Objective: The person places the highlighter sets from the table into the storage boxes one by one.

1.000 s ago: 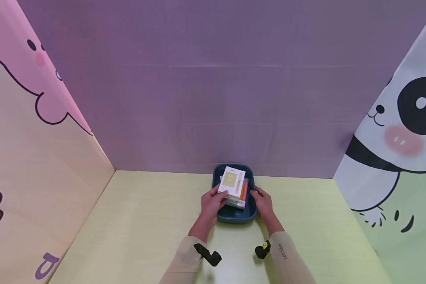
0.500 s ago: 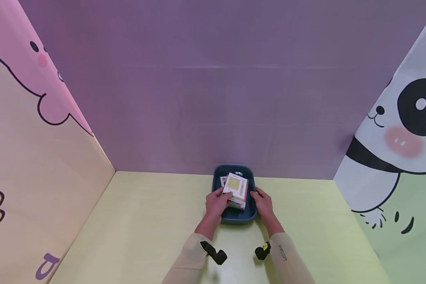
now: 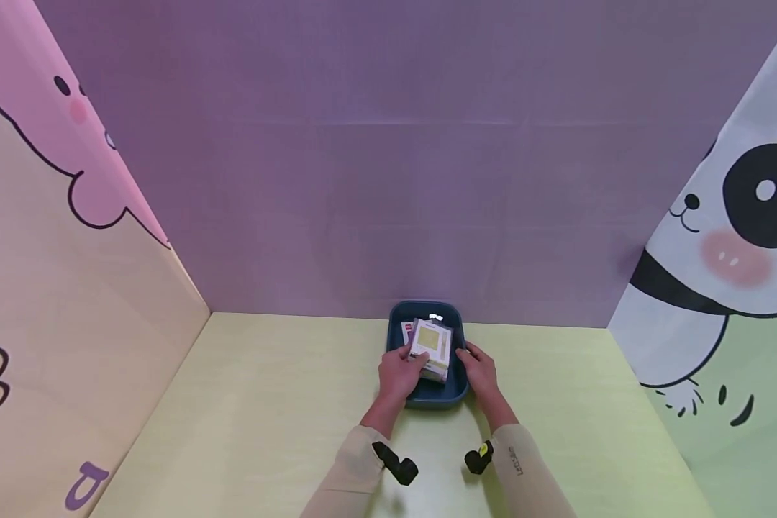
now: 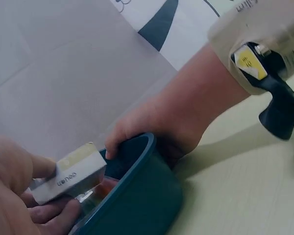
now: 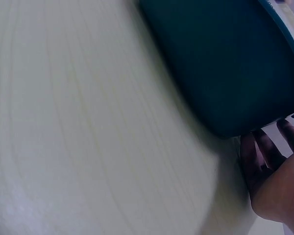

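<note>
My left hand (image 3: 398, 374) pinches a small white box (image 3: 430, 339) with a yellow panel on its face, thumb on top. The box is tilted above other packages inside a dark blue plastic bin (image 3: 435, 404). In the left wrist view lettering shows on the side of the white box (image 4: 71, 175), just inside the bin's rim. At the bin's right side, my right hand (image 3: 481, 370) grips the rim. Its thumb hooks over the edge while the fingers lie against the outer wall, as the right wrist view of the right hand (image 5: 279, 183) shows.
Under the white box lie a clear pack with orange and pink contents and a white-and-red package (image 3: 406, 329), partly hidden. The bin stands on a pale wooden table (image 3: 285, 403) near the purple back wall (image 3: 362, 180). Printed panels flank both sides.
My left hand has moved right and slightly nearer with the white box, exposing the white-and-red package at its left and a shiny bit behind. My right hand stays on the rim.
</note>
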`<state>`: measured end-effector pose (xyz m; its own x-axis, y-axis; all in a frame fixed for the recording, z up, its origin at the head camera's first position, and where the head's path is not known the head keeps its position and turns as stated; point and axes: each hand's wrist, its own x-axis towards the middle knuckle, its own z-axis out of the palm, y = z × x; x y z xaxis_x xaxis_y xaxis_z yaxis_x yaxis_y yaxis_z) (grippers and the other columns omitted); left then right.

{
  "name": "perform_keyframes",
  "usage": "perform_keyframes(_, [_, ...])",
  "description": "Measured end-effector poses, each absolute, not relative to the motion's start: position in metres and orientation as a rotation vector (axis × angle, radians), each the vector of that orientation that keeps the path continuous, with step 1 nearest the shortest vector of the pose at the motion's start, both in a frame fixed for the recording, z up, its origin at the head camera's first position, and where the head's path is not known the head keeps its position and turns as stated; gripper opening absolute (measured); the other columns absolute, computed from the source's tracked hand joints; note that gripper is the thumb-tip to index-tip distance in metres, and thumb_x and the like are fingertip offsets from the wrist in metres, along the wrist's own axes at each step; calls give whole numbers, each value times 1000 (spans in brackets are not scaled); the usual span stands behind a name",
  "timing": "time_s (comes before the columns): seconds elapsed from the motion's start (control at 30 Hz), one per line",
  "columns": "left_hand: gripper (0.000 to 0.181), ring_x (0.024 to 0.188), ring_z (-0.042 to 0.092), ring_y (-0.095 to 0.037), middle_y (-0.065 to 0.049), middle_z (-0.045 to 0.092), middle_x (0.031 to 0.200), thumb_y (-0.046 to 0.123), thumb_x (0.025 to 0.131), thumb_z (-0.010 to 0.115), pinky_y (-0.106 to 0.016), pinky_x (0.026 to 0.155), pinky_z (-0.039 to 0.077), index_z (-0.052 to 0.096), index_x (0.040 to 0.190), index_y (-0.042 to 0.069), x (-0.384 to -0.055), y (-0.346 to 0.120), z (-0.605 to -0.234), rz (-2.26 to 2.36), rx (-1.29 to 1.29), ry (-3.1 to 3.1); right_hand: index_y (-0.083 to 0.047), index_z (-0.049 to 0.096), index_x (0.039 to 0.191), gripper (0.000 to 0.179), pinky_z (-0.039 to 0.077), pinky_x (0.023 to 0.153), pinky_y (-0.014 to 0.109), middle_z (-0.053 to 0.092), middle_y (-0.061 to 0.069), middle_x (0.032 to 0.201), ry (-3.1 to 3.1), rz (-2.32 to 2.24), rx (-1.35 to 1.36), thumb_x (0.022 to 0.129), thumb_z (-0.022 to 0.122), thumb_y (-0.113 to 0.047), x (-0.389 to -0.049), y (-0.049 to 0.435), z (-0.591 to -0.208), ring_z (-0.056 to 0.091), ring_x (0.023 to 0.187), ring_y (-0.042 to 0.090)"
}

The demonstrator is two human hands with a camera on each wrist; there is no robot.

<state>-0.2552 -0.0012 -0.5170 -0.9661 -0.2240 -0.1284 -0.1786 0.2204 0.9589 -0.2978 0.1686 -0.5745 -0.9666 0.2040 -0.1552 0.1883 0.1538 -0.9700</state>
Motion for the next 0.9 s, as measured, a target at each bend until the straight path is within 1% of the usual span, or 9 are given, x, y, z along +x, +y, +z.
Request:
perform_keyframes(0.13, [45, 80, 63, -21, -12, 70, 98, 22, 85, 76, -34, 70, 55, 66, 121, -3, -255, -2, -516, -1750, 306, -2540, 0, 53, 137, 50, 35, 106, 49, 49, 24, 139, -2353, 1998, -410, 95, 60, -27, -299, 169, -575, 44, 128, 37])
perform_keyframes(0.23, [46, 69, 64, -18, -12, 69, 96, 23, 85, 77, -31, 64, 56, 65, 122, -3, -254, -2, -514, -1722, 281, -2594, 0, 53, 137, 51, 35, 106, 49, 48, 24, 139, -2354, 1993, -414, 96, 60, -28, -299, 169, -575, 44, 128, 37])
perform_keyframes(0.33, [47, 55, 62, -16, -11, 68, 90, 24, 86, 76, -27, 55, 54, 65, 121, -3, -253, -4, -512, -1672, 282, -2661, 0, 52, 138, 51, 36, 106, 49, 48, 24, 140, -2354, 2002, -418, 96, 60, -28, -299, 169, -574, 44, 128, 37])
perform_keyframes(0.4, [45, 52, 60, -14, -9, 66, 85, 26, 87, 75, -25, 53, 52, 65, 120, -2, -252, -5, -511, -1601, 285, -2719, 0, 52, 138, 51, 36, 106, 50, 47, 24, 140, -2354, 2004, -418, 95, 60, -27, -299, 168, -573, 43, 128, 38])
perform_keyframes(0.53, [42, 49, 59, -13, -8, 63, 76, 24, 88, 73, -24, 51, 49, 65, 118, -4, -254, -8, -511, -1523, 257, -2778, 0, 52, 138, 51, 35, 106, 50, 47, 24, 141, -2353, 2004, -428, 96, 59, -27, -298, 168, -573, 42, 129, 38])
perform_keyframes(0.7, [37, 46, 58, -12, -11, 66, 85, 17, 88, 72, -24, 49, 48, 65, 118, -5, -254, -9, -511, -1554, 226, -2732, -1, 51, 139, 52, 35, 106, 50, 46, 23, 142, -2361, 2009, -438, 96, 59, -28, -297, 169, -572, 42, 129, 38])
perform_keyframes(0.77, [35, 46, 58, -11, -11, 67, 86, 16, 89, 70, -24, 49, 48, 66, 117, -5, -253, -11, -511, -1614, 194, -2690, -1, 51, 139, 52, 35, 106, 50, 46, 23, 141, -2362, 2006, -444, 96, 59, -28, -297, 169, -573, 42, 129, 38])
perform_keyframes(0.83, [32, 48, 58, -11, -12, 68, 84, 15, 91, 68, -24, 50, 49, 67, 116, -5, -252, -13, -511, -1696, 146, -2642, -1, 51, 139, 52, 34, 107, 50, 46, 23, 142, -2363, 2004, -452, 96, 59, -28, -298, 170, -574, 42, 129, 37])
perform_keyframes(0.9, [27, 49, 58, -11, -11, 68, 77, 15, 93, 66, -24, 50, 51, 69, 113, -3, -251, -16, -511, -1758, 114, -2612, -1, 52, 139, 52, 35, 106, 50, 47, 24, 141, -2360, 1998, -449, 96, 58, -29, -298, 171, -575, 43, 128, 38])
